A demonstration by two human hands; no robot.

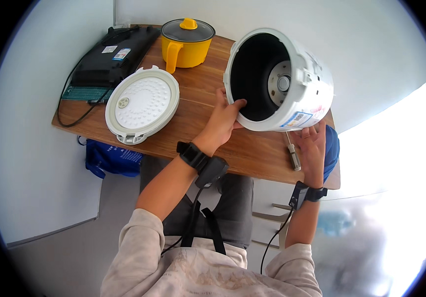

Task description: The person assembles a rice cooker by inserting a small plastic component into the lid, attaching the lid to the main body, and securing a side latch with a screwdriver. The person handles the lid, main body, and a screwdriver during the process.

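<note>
while l hand (224, 116) grips a tilted white cylindrical plastic cooker body (315, 96) by its rim, r hand (313, 147) holds its lower side, nr grey-handled metal screwdriver (293, 157).

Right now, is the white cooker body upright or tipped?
Tipped: left hand and right hand hold the cooker body, its dark interior turned leftward.

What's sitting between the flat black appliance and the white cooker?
The yellow pot, per the head view. It stands between the black appliance and the white cooker; the white lid lies nearer the person.
</note>
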